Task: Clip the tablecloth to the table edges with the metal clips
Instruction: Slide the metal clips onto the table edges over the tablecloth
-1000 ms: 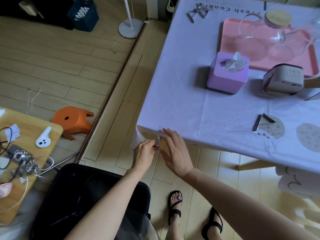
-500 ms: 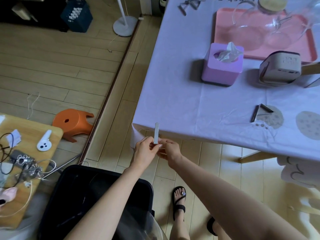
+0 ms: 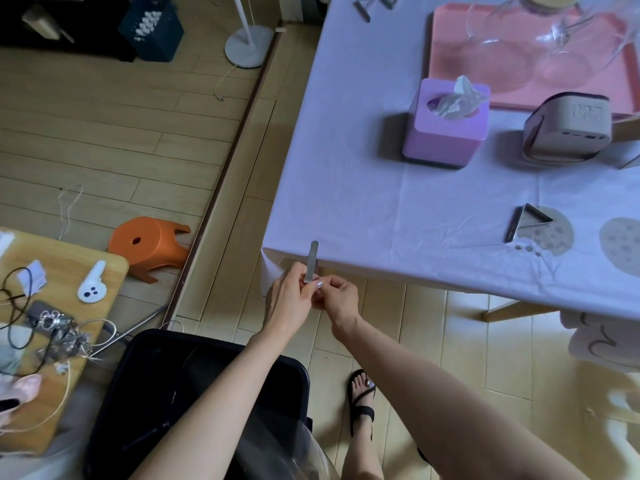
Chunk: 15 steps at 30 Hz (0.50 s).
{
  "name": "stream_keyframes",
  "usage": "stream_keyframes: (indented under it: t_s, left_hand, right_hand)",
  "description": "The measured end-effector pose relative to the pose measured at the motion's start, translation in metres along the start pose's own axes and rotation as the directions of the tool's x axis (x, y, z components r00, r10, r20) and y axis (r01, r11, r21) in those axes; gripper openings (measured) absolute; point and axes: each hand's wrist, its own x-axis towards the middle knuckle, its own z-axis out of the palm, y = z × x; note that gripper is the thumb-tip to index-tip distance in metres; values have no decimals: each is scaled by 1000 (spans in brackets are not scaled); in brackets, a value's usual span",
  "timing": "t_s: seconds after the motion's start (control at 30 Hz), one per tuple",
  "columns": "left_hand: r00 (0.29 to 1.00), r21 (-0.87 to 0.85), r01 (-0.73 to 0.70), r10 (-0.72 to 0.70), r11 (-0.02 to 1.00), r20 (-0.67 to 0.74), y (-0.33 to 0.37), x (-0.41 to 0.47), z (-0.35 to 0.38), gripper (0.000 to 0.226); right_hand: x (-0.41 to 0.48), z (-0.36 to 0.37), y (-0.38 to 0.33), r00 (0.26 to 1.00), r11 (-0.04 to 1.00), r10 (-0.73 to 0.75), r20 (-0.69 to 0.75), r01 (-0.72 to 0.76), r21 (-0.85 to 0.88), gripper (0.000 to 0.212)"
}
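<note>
Nearest the camera stood a black container [image 3: 194, 393], and to its right a foot in a black sandal [image 3: 362, 396] rested on the pale wood floor. Beyond them both forearms reached toward the near left corner of the table [image 3: 512, 308]. The left hand [image 3: 289, 299] pinched a metal clip [image 3: 311, 263] between thumb and fingertips. The right hand [image 3: 337, 299], touching the left, had its fingers curled in on the clip's lower end. The clip stood nearly upright, its upper strip lying over the near edge of the tablecloth [image 3: 381, 202] just beside the corner; whether its lower part sat under the table edge could not be told. The pale cloth hung in a fold at that corner. Farther right on the cloth lay a spare triangular clip [image 3: 528, 226], touching a printed cookie pattern. Behind it sat a purple tissue box [image 3: 446, 133] with a tissue sticking out, and near it on the right a beige speaker-like box [image 3: 568, 129]. A pink tray [image 3: 450, 64] carrying clear glassware lay beyond both. At the far edge, more clips [image 3: 363, 6] were partly cut off. On the floor to the left, an orange stool [image 3: 149, 247] lay tipped beside a low wooden board [image 3: 62, 271] covered with cables.
</note>
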Motion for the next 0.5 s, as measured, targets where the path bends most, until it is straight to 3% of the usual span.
stream_keyframes:
  t_s: [0.27, 0.4, 0.5]
  left_hand:
    - [999, 61, -20, 22, 998, -24, 12, 14, -1, 24]
    - [981, 382, -63, 128, 922, -145, 26, 14, -9, 31]
    - [925, 541, -118, 290, 833, -244, 25, 16, -15, 49]
  right_hand:
    - [12, 2, -11, 995, 997, 60, -75, -56, 49, 21]
    - [17, 5, -18, 994, 990, 83, -77, -74, 119, 13]
    - [16, 9, -21, 990, 971, 133, -50, -120, 208, 16]
